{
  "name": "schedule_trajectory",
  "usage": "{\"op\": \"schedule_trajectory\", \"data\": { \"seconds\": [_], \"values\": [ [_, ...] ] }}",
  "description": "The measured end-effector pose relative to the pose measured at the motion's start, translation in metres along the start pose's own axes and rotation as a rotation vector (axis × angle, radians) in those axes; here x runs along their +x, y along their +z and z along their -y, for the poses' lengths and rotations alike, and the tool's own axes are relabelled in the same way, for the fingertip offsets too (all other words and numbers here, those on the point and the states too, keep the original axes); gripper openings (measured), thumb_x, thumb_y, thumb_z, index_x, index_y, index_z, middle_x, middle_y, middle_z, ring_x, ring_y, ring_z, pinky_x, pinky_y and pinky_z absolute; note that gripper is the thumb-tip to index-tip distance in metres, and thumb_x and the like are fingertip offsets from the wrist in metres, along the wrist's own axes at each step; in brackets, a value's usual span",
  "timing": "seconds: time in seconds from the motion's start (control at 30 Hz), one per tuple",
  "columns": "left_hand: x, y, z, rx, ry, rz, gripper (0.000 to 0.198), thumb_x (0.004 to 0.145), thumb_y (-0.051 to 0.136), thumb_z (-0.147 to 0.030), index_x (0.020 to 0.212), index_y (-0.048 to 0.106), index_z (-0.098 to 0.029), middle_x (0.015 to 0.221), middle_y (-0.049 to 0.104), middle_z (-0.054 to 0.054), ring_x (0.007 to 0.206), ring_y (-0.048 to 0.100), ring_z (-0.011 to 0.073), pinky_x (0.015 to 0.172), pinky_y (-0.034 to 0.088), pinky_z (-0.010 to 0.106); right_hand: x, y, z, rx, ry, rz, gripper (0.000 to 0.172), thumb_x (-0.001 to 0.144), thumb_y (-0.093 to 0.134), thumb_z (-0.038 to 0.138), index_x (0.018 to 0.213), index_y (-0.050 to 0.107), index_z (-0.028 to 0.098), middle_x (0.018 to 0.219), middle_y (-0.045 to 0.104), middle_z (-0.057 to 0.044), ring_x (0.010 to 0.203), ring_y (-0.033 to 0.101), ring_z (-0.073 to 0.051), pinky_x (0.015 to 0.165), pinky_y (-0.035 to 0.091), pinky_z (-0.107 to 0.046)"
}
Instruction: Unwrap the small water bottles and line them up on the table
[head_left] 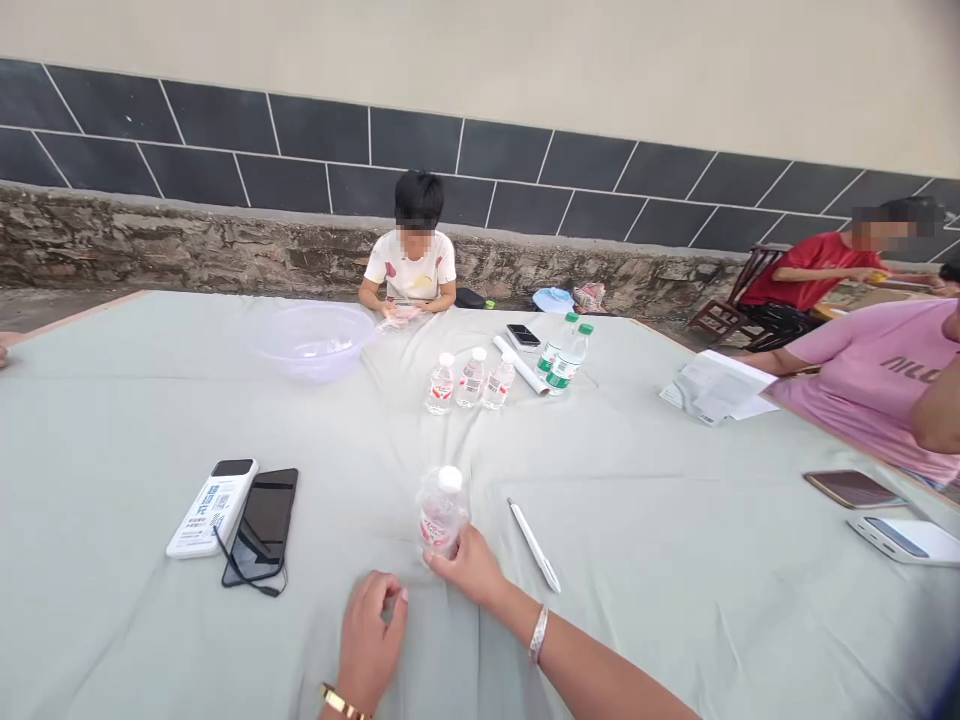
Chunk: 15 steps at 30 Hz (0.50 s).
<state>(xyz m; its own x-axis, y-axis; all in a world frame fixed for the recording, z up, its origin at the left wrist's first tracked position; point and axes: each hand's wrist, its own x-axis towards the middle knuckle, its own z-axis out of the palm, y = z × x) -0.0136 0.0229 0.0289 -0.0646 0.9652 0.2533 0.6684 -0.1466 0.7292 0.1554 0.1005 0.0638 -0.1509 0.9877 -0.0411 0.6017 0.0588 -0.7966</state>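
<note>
My right hand (474,572) is wrapped round the lower part of a small clear plastic bottle (441,518) with a white cap and a red-and-white label. The bottle stands upright on the cloth-covered table (615,600). To its left, my left hand (373,635) rests on the cloth, fingers loosely curled with a gap to the thumb and nothing visible in it. A white pen (534,546) lies just right of the held bottle. Farther back, three similar small bottles (471,378) stand close together.
At left lie a white power bank (213,508) and a black phone (261,527) with a short cable. Farther back are a translucent purple basin (315,342), two green-capped bottles (564,358), a white roll (520,366) and another phone (523,336). People sit opposite and at right, one holding papers (716,388).
</note>
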Motion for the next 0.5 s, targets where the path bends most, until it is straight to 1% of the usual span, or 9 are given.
{"op": "schedule_trajectory", "data": {
  "seconds": [0.03,0.1,0.17,0.23,0.27,0.3,0.37,0.43,0.5],
  "values": [
    [0.001,-0.001,0.0,-0.043,-0.035,-0.011,0.022,0.087,0.042,-0.035,0.078,0.056,-0.02,0.076,0.062,0.004,0.066,0.058,0.0159,0.064,0.048,0.03,-0.013,-0.002,-0.002,0.032,-0.012,0.021,0.045,0.065,0.068,0.032,0.107,0.054,0.021,0.095,0.068,-0.002,0.084,0.064,-0.02,0.071,0.049,-0.029],
    [0.004,-0.001,-0.002,-0.091,-0.083,-0.003,0.03,0.087,0.04,-0.042,0.09,0.059,-0.019,0.083,0.065,0.006,0.069,0.06,0.0165,0.069,0.049,0.033,-0.03,-0.004,-0.002,0.103,-0.01,0.054,0.045,0.07,0.065,0.035,0.11,0.051,0.02,0.096,0.068,-0.004,0.079,0.064,-0.019,0.067,0.049,-0.029],
    [0.007,0.002,-0.008,-0.093,-0.123,0.024,0.038,0.087,0.036,-0.044,0.101,0.059,-0.018,0.091,0.066,0.007,0.074,0.062,0.0179,0.076,0.048,0.036,-0.035,-0.003,0.002,0.146,0.114,0.091,0.043,0.078,0.056,0.045,0.111,0.05,0.018,0.09,0.068,-0.005,0.065,0.064,-0.017,0.057,0.048,-0.028],
    [0.011,0.007,-0.018,-0.058,-0.173,0.047,0.043,0.089,0.03,-0.045,0.107,0.059,-0.018,0.096,0.067,0.008,0.082,0.062,0.0196,0.083,0.046,0.039,-0.035,-0.001,0.01,0.088,0.24,0.116,0.046,0.083,0.046,0.055,0.107,0.052,0.016,0.083,0.068,-0.006,0.055,0.062,-0.016,0.051,0.044,-0.027],
    [0.013,0.01,-0.024,-0.027,-0.204,0.06,0.045,0.089,0.029,-0.045,0.109,0.059,-0.018,0.096,0.067,0.008,0.086,0.062,0.0206,0.086,0.044,0.04,-0.034,-0.001,0.014,0.017,0.267,0.109,0.049,0.083,0.043,0.059,0.104,0.053,0.015,0.081,0.068,-0.007,0.057,0.063,-0.017,0.051,0.043,-0.027],
    [0.015,0.014,-0.029,0.011,-0.238,0.074,0.046,0.089,0.029,-0.046,0.111,0.058,-0.019,0.096,0.067,0.008,0.09,0.062,0.0217,0.088,0.042,0.041,-0.033,-0.002,0.017,-0.071,0.265,0.092,0.052,0.084,0.042,0.06,0.102,0.055,0.014,0.081,0.068,-0.009,0.062,0.064,-0.019,0.053,0.042,-0.027],
    [0.018,0.02,-0.038,0.09,-0.295,0.11,0.047,0.088,0.032,-0.048,0.113,0.058,-0.019,0.092,0.068,0.007,0.094,0.06,0.024,0.088,0.039,0.041,-0.033,-0.008,0.02,-0.238,0.211,0.07,0.054,0.086,0.037,0.061,0.102,0.057,0.013,0.083,0.068,-0.011,0.075,0.065,-0.023,0.059,0.042,-0.028],
    [0.021,0.024,-0.044,0.142,-0.321,0.133,0.048,0.087,0.034,-0.051,0.113,0.059,-0.019,0.089,0.068,0.007,0.094,0.059,0.0254,0.086,0.038,0.04,-0.035,-0.022,0.016,-0.338,0.17,0.07,0.054,0.091,0.028,0.058,0.105,0.058,0.015,0.081,0.068,-0.011,0.08,0.065,-0.024,0.062,0.041,-0.029],
    [0.022,0.025,-0.046,0.154,-0.32,0.133,0.05,0.086,0.033,-0.053,0.111,0.06,-0.019,0.086,0.068,0.007,0.092,0.06,0.0252,0.085,0.038,0.04,-0.037,-0.044,0.003,-0.401,0.179,0.004,0.048,0.093,0.026,0.051,0.109,0.057,0.019,0.082,0.068,-0.009,0.082,0.064,-0.023,0.065,0.041,-0.029]
  ]
}}
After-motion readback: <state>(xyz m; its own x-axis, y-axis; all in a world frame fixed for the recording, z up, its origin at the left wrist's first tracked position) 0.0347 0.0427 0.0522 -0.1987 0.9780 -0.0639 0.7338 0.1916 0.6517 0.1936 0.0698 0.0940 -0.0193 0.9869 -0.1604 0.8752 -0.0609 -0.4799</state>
